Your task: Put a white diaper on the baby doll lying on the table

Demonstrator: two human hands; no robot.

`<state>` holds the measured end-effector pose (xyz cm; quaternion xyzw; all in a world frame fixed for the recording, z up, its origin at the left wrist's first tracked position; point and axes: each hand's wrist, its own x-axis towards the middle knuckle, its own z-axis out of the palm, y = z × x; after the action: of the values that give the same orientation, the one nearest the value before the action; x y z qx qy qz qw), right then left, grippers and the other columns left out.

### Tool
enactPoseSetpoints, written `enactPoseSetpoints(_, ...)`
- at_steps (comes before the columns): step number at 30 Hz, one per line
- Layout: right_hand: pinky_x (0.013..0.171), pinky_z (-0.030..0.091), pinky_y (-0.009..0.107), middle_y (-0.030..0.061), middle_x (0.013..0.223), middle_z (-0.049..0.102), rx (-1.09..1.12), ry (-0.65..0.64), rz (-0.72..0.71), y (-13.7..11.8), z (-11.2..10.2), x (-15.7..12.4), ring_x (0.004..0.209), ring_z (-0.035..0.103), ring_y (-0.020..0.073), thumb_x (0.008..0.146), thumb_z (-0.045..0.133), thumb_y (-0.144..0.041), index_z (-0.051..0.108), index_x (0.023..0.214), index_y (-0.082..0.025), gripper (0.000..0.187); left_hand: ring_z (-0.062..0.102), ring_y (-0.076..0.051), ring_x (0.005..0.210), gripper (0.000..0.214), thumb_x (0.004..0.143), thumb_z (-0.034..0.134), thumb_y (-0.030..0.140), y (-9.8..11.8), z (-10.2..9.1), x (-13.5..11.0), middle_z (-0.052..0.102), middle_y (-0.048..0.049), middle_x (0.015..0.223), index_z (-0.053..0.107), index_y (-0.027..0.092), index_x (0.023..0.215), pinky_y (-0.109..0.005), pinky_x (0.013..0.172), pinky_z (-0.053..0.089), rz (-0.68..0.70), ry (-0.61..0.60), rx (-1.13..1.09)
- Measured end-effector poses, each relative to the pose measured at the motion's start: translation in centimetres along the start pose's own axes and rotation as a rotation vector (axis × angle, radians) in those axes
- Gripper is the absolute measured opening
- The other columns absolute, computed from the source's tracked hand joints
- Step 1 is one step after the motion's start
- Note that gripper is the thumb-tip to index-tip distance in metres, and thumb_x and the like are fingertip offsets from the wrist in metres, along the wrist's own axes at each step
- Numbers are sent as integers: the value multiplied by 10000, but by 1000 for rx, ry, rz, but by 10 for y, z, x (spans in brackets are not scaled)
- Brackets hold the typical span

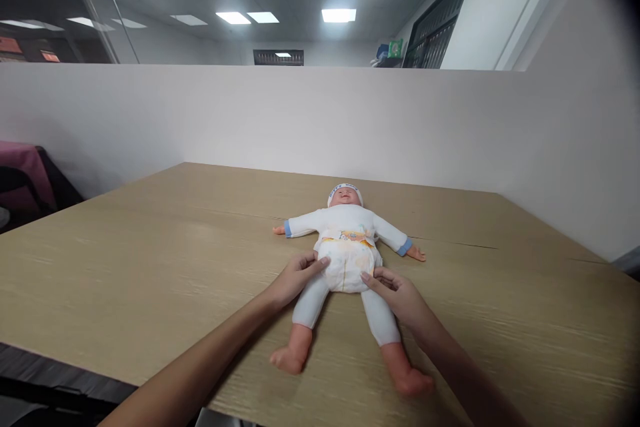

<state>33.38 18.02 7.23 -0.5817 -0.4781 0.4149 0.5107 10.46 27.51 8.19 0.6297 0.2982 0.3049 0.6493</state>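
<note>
A baby doll lies on its back on the wooden table, head away from me, arms spread, in white clothes with blue cuffs and a white cap. A white diaper with a printed waistband is round its hips. My left hand rests on the diaper's left side by the doll's thigh, fingers curled against it. My right hand touches the diaper's right lower edge, fingers bent and pressed to it. Both bare feet of the doll point toward me.
A white partition wall runs behind and to the right of the table. A dark chair with a pink cloth stands at the far left. The table's near edge runs along the lower left.
</note>
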Motion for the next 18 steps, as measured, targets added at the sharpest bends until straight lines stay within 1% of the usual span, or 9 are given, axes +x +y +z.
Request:
enactPoseSetpoints(4, 786, 525, 341, 74, 898, 762, -42, 23, -6, -1, 1, -1, 870, 675, 258, 734, 772, -717, 738, 839, -185, 543, 614, -267, 1043, 480, 861, 737, 571, 3, 3, -4, 719, -77, 1098, 708, 160, 1108, -351, 910, 469, 92, -2, 168)
enactPoseSetpoints(10, 782, 535, 355, 99, 896, 768, -106, 67, -17, -7, 5, -3, 896, 679, 288, 682, 742, -809, 739, 823, -185, 640, 622, -263, 1008, 446, 891, 705, 574, 3, 4, -5, 720, -60, 1051, 716, 167, 1072, -349, 891, 466, 124, 38, 306)
enactPoseSetpoints(14, 770, 534, 351, 99, 883, 769, -106, 81, -15, -9, 6, -4, 884, 680, 286, 678, 740, -814, 742, 812, -184, 644, 616, -238, 955, 421, 903, 700, 555, 2, 5, -5, 720, -50, 1014, 725, 167, 1064, -326, 852, 463, 140, 43, 292)
enactPoseSetpoints(18, 778, 536, 359, 95, 896, 774, -77, 73, -28, -8, 5, -4, 878, 680, 284, 698, 758, -769, 748, 817, -186, 595, 626, -231, 965, 403, 916, 696, 526, 2, 5, -5, 735, -53, 1067, 730, 170, 1102, -316, 863, 470, 145, 23, 247)
